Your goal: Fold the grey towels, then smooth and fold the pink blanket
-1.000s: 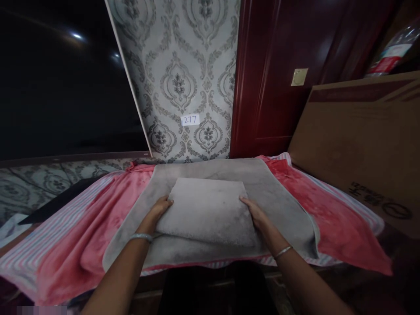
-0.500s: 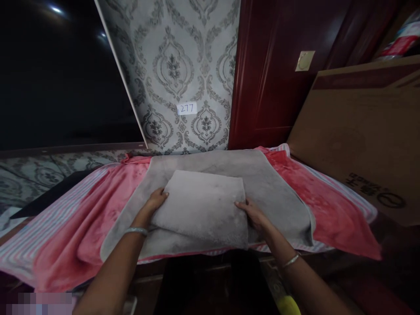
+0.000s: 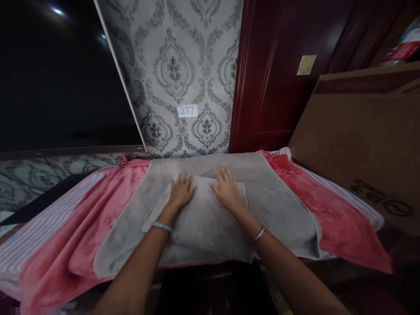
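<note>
A folded light grey towel (image 3: 206, 223) lies on a larger grey cloth (image 3: 278, 210) spread over the surface in front of me. My left hand (image 3: 181, 190) rests flat near the towel's far left corner, fingers apart. Toward its far right side, my right hand (image 3: 226, 187) also lies palm down with spread fingers, the fingertips reaching past the far edge onto the grey cloth. Neither hand grips anything. The towel's near part is slightly blurred.
Pink-red blankets (image 3: 95, 210) and a striped cloth (image 3: 55, 218) lie beneath the grey cloth. A large cardboard box (image 3: 357, 140) stands at the right, with a bottle (image 3: 403, 48) behind it. A dark screen (image 3: 65, 87) is at the left; a 277 label (image 3: 187, 110) marks the wall.
Both hands have let go of the towel's left and right edges and moved inward and away from me. They now lie flat on its far part.
</note>
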### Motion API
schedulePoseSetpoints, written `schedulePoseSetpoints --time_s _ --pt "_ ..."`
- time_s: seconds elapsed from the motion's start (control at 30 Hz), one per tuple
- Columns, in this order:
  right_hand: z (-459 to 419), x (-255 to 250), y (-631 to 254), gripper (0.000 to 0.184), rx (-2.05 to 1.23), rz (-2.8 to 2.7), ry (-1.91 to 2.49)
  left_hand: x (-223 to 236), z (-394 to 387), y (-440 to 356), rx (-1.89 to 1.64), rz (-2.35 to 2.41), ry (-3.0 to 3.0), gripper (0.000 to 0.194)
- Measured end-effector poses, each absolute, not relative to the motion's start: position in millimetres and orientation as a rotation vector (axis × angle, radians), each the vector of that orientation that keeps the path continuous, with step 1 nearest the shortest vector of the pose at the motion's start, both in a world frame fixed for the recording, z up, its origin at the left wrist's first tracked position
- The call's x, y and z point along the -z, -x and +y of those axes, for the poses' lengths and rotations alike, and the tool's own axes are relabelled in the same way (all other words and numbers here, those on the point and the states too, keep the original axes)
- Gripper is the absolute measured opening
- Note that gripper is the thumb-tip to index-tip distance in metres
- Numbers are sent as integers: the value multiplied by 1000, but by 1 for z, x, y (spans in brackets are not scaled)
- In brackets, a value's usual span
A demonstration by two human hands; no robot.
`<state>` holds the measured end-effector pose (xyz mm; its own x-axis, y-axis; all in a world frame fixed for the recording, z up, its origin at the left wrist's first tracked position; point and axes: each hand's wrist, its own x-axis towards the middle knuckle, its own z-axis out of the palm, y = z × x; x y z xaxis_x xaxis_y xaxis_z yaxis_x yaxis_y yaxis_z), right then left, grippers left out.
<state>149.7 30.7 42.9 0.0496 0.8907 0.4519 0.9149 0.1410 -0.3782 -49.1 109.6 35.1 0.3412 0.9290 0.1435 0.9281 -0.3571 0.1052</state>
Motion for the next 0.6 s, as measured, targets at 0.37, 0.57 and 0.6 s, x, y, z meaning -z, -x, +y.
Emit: schedulePoseSetpoints --time_s 0.37,0.57,0.6 --pt "44 5 -146 63 -134 -1988 2035 -11 109 48 -211 1805 -2539 63" --pt "43 2 -152 62 -203 -1993 2056 -10 109 48 -224 1814 -2541 62" --pt "41 3 -155 62 -215 -1992 2053 -10 109 48 -229 1814 -2543 62"
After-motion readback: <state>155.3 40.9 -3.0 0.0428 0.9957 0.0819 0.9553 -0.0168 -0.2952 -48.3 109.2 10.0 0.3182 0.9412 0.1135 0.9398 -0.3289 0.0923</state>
